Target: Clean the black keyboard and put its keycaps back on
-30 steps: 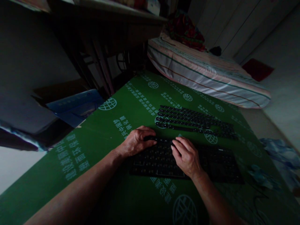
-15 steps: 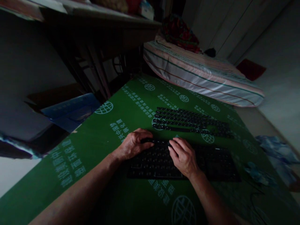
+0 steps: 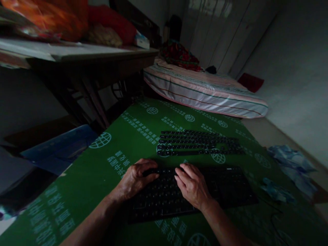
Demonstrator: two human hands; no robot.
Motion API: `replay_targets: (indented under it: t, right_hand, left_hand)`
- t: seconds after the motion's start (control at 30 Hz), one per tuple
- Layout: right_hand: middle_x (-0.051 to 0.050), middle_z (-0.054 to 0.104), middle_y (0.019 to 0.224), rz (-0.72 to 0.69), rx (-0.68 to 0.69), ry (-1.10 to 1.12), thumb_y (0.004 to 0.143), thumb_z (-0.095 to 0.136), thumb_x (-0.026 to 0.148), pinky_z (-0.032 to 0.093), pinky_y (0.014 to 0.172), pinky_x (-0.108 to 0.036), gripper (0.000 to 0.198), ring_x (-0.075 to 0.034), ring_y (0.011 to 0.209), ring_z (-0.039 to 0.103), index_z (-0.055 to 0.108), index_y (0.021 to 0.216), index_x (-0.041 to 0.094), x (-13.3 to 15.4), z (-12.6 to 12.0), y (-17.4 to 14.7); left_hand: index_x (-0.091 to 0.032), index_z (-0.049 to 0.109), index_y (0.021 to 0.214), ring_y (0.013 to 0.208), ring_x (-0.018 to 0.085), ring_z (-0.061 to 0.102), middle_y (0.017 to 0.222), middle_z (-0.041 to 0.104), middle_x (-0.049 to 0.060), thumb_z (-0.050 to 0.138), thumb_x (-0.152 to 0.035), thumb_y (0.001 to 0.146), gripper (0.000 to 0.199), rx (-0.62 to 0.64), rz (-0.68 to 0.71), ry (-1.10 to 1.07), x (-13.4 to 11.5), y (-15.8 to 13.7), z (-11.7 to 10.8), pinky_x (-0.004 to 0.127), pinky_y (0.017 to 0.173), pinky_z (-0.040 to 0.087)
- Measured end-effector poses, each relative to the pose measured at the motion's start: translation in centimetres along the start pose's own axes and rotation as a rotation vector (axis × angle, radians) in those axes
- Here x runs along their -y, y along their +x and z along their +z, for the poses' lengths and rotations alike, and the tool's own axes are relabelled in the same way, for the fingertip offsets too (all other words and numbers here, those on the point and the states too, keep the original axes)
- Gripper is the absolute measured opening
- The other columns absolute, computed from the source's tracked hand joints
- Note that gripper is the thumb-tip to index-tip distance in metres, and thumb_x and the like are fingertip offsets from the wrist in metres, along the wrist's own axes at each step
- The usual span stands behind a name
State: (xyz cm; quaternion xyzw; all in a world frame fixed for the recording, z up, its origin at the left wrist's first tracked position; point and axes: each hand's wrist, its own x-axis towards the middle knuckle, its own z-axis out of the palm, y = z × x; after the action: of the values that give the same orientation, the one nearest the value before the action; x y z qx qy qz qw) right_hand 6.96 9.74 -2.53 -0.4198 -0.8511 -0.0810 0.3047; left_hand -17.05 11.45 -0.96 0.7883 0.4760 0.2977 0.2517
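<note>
A black keyboard (image 3: 164, 201) lies on the green board, its near part showing rows of small key posts, apparently without caps. My left hand (image 3: 138, 177) grips its far left edge, thumb on the near side and fingers curled over the back. At the top row, left of the keyboard's middle, my right hand (image 3: 191, 184) has its fingertips drawn together and touching the keys; anything small between them is hidden. Behind the keyboard, loose black keycaps (image 3: 184, 140) lie in rows in a keyboard layout.
The green printed board (image 3: 102, 177) is the work surface. A crumpled blue-white plastic wrapper (image 3: 278, 191) and a thin black cable (image 3: 273, 218) lie at right. A wooden table (image 3: 102, 56) stands at far left, a striped mattress (image 3: 205, 92) beyond the board.
The camera view has tilted upward and shifted right, so the scene sits lower and more to the left. Both hands stay at nearly the same places on the keyboard.
</note>
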Motion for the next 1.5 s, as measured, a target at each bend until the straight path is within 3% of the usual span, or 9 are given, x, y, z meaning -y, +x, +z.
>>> replay_targets:
  t: [0.87, 1.5]
  right_hand:
    - [-0.011, 0.065, 0.103, 0.066, 0.023, 0.05, 0.088, 0.053, 0.018, 0.052, 0.088, -0.042, 0.021, -0.025, 0.097, 0.059, 0.064, 0.105, 0.015, 0.24, 0.51, -0.02]
    - [-0.011, 0.067, 0.098, 0.143, 0.012, 0.132, 0.087, 0.053, 0.016, 0.054, 0.085, -0.041, 0.018, -0.024, 0.094, 0.062, 0.066, 0.099, 0.014, 0.17, 0.12, 0.47]
  left_hand:
    - [-0.023, 0.069, 0.101, 0.098, 0.021, 0.065, 0.106, 0.068, 0.006, 0.059, -0.045, 0.082, 0.031, 0.006, -0.026, 0.079, 0.61, -0.02, -0.14, 0.033, 0.087, 0.054]
    - [-0.025, 0.07, 0.098, 0.093, 0.019, 0.067, 0.102, 0.07, 0.004, 0.061, -0.046, 0.081, 0.029, -0.039, 0.044, 0.098, 0.66, 0.06, -0.25, 0.027, 0.081, 0.057]
